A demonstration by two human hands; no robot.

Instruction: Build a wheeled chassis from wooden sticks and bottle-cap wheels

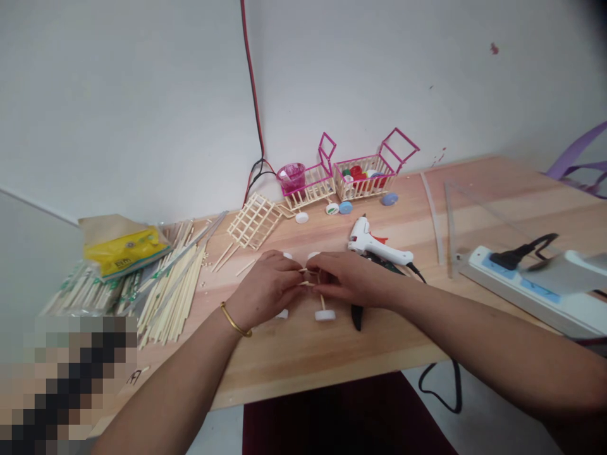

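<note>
A small wooden-stick frame on white bottle-cap wheels is between my hands at the middle of the table. My left hand, with a gold bangle at its wrist, closes its fingertips on the frame's left side. From the right, my right hand pinches the opposite side. My fingers cover much of the frame, though white caps show at its front and back. Just beyond my right hand lies a white glue gun. A black-handled tool pokes out from under that hand.
Behind stand two stick carts with magenta trim; a magenta-stained cup sits on one. A stick lattice basket lies left of them. Loose sticks and a yellow packet occupy the left, a power strip the right.
</note>
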